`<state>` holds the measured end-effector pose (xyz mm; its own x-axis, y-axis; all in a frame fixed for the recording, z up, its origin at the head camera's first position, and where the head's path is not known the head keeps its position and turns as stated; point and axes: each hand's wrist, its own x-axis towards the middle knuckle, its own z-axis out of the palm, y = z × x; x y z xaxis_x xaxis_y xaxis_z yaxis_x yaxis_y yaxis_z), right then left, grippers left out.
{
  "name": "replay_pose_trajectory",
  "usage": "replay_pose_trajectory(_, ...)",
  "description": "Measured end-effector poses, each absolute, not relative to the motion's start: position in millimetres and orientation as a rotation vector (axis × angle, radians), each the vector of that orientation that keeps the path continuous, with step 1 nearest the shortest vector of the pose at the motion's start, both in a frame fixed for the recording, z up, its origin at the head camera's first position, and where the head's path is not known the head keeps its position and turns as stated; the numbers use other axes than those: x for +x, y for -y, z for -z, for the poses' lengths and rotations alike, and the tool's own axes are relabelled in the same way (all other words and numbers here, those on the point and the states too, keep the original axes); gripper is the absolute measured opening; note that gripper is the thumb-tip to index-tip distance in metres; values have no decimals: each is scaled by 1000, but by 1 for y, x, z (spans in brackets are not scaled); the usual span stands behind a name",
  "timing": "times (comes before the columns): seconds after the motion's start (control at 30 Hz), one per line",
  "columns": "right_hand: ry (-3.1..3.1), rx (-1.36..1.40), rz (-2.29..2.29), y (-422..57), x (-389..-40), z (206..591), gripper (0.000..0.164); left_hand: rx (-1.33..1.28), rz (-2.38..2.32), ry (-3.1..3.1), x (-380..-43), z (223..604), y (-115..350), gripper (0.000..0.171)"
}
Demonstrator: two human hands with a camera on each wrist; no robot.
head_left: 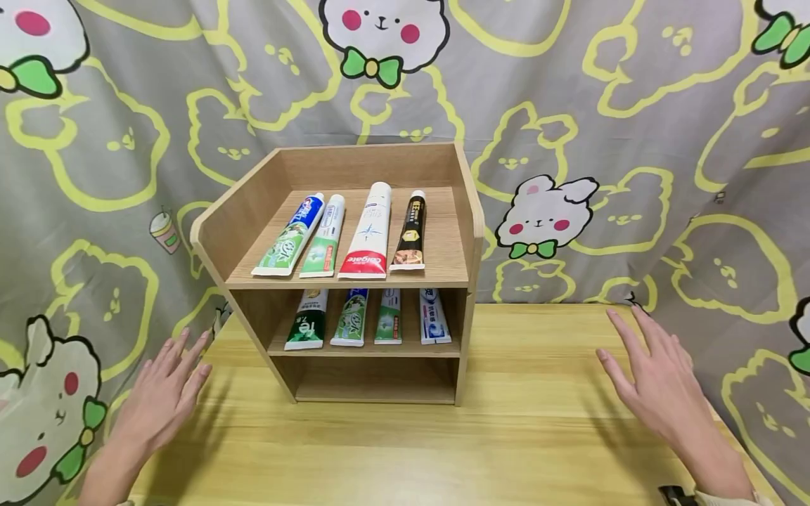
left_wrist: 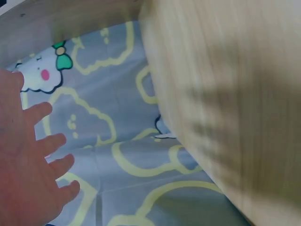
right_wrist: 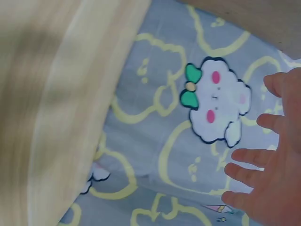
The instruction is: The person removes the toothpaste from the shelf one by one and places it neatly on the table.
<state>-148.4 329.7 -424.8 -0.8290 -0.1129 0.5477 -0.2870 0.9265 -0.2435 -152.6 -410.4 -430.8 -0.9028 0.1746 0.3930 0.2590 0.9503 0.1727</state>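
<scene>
By the left edge of the desk [head_left: 538, 436], the left hand [head_left: 157, 393] hangs with its fingers spread, near a wooden shelf [head_left: 373, 165] but apart from it. The shelf stands by the far edge of the desk, a bit left of the middle. On its top board [head_left: 446, 246], from the left, lie a blue and green tube [head_left: 291, 237], a thin white and green tube [head_left: 323, 237], a big white tube with a red end [head_left: 368, 232], and a black tube [head_left: 411, 232]. Their caps point to the back and their flat ends to the front edge. On the next board down [head_left: 410, 334] lie a dark green tube [head_left: 306, 323], a second blue and green tube [head_left: 351, 320], a second white and green tube [head_left: 389, 320], and a white and blue tube [head_left: 434, 316]. By the right edge of the desk, well apart from the shelf, the right hand [head_left: 661, 383] hangs with its fingers spread too. Past that edge is a gray cloth [head_left: 683, 147] with bunnies.
</scene>
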Motion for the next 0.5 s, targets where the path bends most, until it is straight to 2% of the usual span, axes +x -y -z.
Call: replay_pose_trajectory(0.5,2357,388,-614,-289,-130,387,73,-334,445,2527,-154,404,382,53)
